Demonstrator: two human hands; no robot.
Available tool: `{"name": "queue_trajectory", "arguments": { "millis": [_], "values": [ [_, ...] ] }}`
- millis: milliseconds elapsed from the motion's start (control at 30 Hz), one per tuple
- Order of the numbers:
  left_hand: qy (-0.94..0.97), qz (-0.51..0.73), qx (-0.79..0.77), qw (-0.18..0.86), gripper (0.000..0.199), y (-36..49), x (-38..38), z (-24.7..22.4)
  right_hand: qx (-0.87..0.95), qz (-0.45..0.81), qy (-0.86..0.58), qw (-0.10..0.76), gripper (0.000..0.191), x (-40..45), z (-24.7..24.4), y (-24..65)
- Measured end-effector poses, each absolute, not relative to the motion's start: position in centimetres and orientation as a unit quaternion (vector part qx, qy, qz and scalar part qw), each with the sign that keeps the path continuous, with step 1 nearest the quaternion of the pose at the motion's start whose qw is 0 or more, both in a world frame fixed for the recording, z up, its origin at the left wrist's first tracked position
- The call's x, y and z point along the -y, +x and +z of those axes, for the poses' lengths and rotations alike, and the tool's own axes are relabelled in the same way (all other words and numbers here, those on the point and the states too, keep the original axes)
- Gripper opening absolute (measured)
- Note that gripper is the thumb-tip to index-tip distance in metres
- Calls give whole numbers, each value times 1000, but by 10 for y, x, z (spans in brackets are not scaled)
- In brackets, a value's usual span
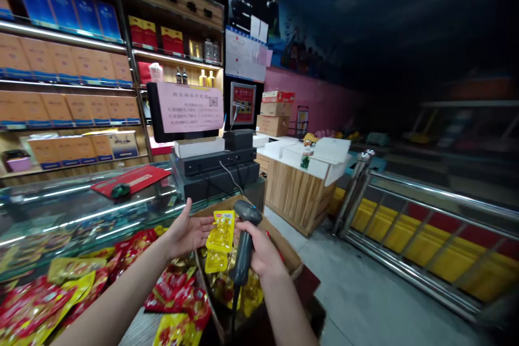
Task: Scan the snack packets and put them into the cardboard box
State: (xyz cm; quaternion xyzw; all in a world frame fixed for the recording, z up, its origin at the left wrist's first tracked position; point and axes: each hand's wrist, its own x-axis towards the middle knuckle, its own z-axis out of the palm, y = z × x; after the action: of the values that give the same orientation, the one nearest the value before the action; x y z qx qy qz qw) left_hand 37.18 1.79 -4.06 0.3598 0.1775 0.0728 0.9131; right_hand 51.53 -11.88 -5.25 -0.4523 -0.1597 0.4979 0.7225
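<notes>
My right hand [261,251] grips a dark grey handheld barcode scanner [244,240] by its handle, and its cable hangs downward. Just left of the scanner, a yellow snack packet [221,230] stands upright, with a second yellow packet [215,261] directly below it. My left hand [188,232] is spread palm up, its fingertips at the upper packet's edge. Below my hands, an open cardboard box [284,251] holds more yellow packets [243,292]. Red and yellow packets [40,303] lie scattered to the left.
A glass display counter [81,211] runs along the left, with a red mat and a computer mouse [120,190] on it. Black equipment [214,173] and a pink-covered screen [188,108] stand ahead. A steel railing [405,216] runs along the right.
</notes>
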Motion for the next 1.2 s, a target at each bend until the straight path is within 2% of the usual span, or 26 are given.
{"name": "queue_trajectory", "arguments": {
  "millis": [200,367,833,1033,1200],
  "values": [
    [406,57,-193,892,94,452,-32,-45,78,467,-422,773,28,128,-43,557],
    [424,76,-230,872,95,457,-39,-53,65,442,-448,774,30,130,-51,568],
    [367,183,-276,869,95,318,-29,-53,123,538,-443,706,28,111,-54,480],
    [327,233,-264,877,90,251,-13,-75,179,595,-437,651,27,101,-64,423],
    [297,232,-267,887,94,220,8,-105,232,613,-449,607,27,108,-78,386]
  ]
}}
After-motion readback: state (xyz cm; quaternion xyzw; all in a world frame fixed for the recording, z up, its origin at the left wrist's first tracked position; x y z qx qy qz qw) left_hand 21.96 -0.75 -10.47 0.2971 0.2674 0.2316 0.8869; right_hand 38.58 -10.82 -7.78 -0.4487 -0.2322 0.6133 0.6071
